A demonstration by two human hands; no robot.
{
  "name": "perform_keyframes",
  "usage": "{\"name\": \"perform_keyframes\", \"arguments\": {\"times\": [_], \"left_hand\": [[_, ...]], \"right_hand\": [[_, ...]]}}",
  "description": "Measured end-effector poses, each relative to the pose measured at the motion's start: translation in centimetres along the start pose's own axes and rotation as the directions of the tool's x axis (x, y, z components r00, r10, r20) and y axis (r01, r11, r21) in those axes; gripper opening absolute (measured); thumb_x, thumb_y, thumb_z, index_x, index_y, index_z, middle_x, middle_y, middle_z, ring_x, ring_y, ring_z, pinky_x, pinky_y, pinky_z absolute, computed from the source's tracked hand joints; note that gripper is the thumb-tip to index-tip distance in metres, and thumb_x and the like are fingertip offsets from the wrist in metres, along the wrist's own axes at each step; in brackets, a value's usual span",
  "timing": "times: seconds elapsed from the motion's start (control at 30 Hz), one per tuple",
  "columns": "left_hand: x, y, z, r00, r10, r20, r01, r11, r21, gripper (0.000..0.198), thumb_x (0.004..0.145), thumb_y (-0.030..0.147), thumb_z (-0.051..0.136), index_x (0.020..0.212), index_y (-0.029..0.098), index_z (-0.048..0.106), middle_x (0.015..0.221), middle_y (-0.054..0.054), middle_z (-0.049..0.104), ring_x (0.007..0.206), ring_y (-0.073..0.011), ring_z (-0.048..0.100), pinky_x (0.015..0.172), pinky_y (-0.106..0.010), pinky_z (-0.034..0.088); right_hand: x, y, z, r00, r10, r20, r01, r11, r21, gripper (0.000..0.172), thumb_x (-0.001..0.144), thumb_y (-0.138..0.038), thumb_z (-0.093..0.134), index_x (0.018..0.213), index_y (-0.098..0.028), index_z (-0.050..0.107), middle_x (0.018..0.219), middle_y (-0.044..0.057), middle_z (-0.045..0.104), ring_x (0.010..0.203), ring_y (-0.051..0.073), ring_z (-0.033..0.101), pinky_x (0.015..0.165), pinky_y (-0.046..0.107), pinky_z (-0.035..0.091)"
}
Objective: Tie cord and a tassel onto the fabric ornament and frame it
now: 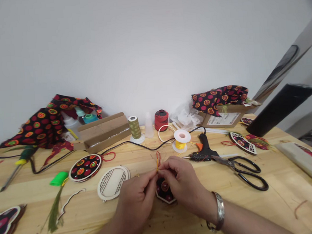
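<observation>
My left hand (pixel 136 200) and my right hand (pixel 180 184) meet over the wooden table (pixel 274 201), fingertips pinched together on a thin red and yellow cord loop (pixel 158 159) that stands up between them. Under both hands lies a small ornament (pixel 164 192) covered in dark fabric with red dots, partly hidden by my fingers. A silver bracelet (pixel 219 210) is on my right wrist. A pale wooden cut-out oval (pixel 112 181) lies just left of my left hand.
Black scissors (pixel 242 168) and a black glue gun (pixel 204 150) lie to the right. A yellow thread spool (pixel 181 139), green spool (pixel 134 128), red spool (pixel 161 120), cardboard box (pixel 103 132), patterned fabric (pixel 44 124) and a fabric-covered oval (pixel 85 167) sit behind.
</observation>
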State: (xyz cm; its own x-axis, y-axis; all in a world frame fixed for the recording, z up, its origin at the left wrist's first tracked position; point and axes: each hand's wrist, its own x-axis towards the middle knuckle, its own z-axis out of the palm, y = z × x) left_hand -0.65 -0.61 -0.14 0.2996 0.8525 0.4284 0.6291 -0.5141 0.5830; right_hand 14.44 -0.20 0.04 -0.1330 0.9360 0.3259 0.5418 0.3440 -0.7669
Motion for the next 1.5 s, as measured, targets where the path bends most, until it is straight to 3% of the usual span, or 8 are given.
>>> {"name": "perform_keyframes", "arguments": {"times": [0.2, 0.43, 0.8, 1.03, 1.17, 1.27, 1.37, 1.5], "left_hand": [[0.0, 0.0, -0.1, 1.000, -0.010, 0.020, 0.010, 1.000, -0.004, 0.025, 0.085, 0.020, 0.047, 0.087, 0.021, 0.072, 0.069, -0.002, 0.074, 0.063, -0.0177, 0.069, 0.055, -0.024, 0.050], [-0.4, -0.1, 0.0, 1.000, 0.018, -0.004, -0.018, 1.000, 0.010, 0.026, 0.085, 0.020, 0.047, 0.089, 0.019, 0.072, 0.069, -0.003, 0.074, 0.059, -0.0179, 0.068, 0.054, -0.025, 0.049], [0.4, 0.7, -0.6, 0.965, -0.233, 0.120, 0.261, 0.899, -0.352, 0.022, 0.082, 0.021, 0.052, 0.087, 0.023, 0.074, 0.073, 0.002, 0.074, 0.071, -0.0157, 0.068, 0.063, -0.020, 0.052], [0.9, 0.7, -0.9, 0.913, -0.366, 0.182, 0.408, 0.793, -0.453, 0.019, 0.079, 0.025, 0.056, 0.078, 0.022, 0.075, 0.044, 0.006, 0.056, 0.044, -0.0108, 0.052, 0.043, -0.017, 0.041], [0.9, 0.3, -0.8, 0.864, -0.426, 0.269, 0.503, 0.698, -0.509, 0.021, 0.079, 0.031, 0.057, 0.077, 0.020, 0.074, 0.048, 0.005, 0.058, 0.041, -0.0083, 0.041, 0.041, -0.017, 0.034], [1.0, 0.4, -0.9, 0.830, -0.452, 0.326, 0.557, 0.655, -0.510, 0.024, 0.080, 0.033, 0.056, 0.073, 0.019, 0.073, 0.055, 0.003, 0.063, 0.042, -0.0076, 0.039, 0.042, -0.018, 0.033], [1.0, 0.7, -1.2, 0.836, -0.419, 0.355, 0.549, 0.657, -0.516, 0.023, 0.080, 0.028, 0.056, 0.066, 0.018, 0.071, 0.054, 0.003, 0.062, 0.044, -0.0076, 0.041, 0.045, -0.017, 0.033], [0.9, 0.6, -1.2, 0.851, -0.363, 0.379, 0.522, 0.659, -0.541, 0.024, 0.080, 0.026, 0.056, 0.062, 0.018, 0.068, 0.057, 0.002, 0.062, 0.052, -0.0089, 0.048, 0.049, -0.017, 0.035]], "right_hand": [[0.1, -0.1, 0.1, 0.999, 0.053, 0.007, -0.053, 0.998, 0.023, 0.016, 0.077, -0.007, 0.057, 0.069, -0.018, 0.066, 0.069, 0.001, 0.062, 0.070, 0.014, 0.056, 0.065, 0.024, 0.041], [0.0, -0.1, 0.2, 1.000, 0.020, 0.003, -0.020, 1.000, -0.018, 0.016, 0.077, -0.007, 0.055, 0.069, -0.017, 0.064, 0.070, 0.002, 0.062, 0.070, 0.015, 0.055, 0.066, 0.026, 0.041], [-0.2, -0.1, 0.1, 1.000, 0.009, 0.030, -0.008, 0.999, -0.035, 0.015, 0.079, -0.009, 0.053, 0.070, -0.018, 0.060, 0.070, 0.001, 0.059, 0.068, 0.013, 0.053, 0.063, 0.025, 0.039], [-0.3, -0.3, 0.0, 0.997, 0.026, 0.069, -0.025, 1.000, -0.012, 0.015, 0.081, -0.010, 0.051, 0.070, -0.018, 0.058, 0.071, 0.001, 0.060, 0.070, 0.014, 0.053, 0.065, 0.026, 0.038], [0.0, -0.2, -0.1, 0.998, 0.070, 0.004, -0.070, 0.995, 0.064, 0.014, 0.082, -0.013, 0.052, 0.072, -0.018, 0.058, 0.072, 0.001, 0.060, 0.072, 0.014, 0.054, 0.067, 0.026, 0.040], [0.5, 0.0, -0.2, 0.988, 0.150, -0.041, -0.138, 0.967, 0.212, 0.009, 0.083, -0.019, 0.052, 0.086, -0.019, 0.060, 0.079, 0.001, 0.060, 0.071, 0.014, 0.053, 0.065, 0.026, 0.041], [1.0, 0.1, -0.5, 0.959, 0.271, 0.081, -0.280, 0.870, 0.406, 0.022, 0.082, -0.029, 0.055, 0.099, -0.017, 0.060, 0.083, 0.003, 0.059, 0.066, 0.012, 0.052, 0.060, 0.025, 0.042], [1.4, 0.2, -0.7, 0.904, 0.330, 0.272, -0.427, 0.730, 0.533, 0.021, 0.070, -0.033, 0.067, 0.078, -0.013, 0.063, 0.071, 0.001, 0.058, 0.057, 0.010, 0.049, 0.054, 0.023, 0.039]]}}
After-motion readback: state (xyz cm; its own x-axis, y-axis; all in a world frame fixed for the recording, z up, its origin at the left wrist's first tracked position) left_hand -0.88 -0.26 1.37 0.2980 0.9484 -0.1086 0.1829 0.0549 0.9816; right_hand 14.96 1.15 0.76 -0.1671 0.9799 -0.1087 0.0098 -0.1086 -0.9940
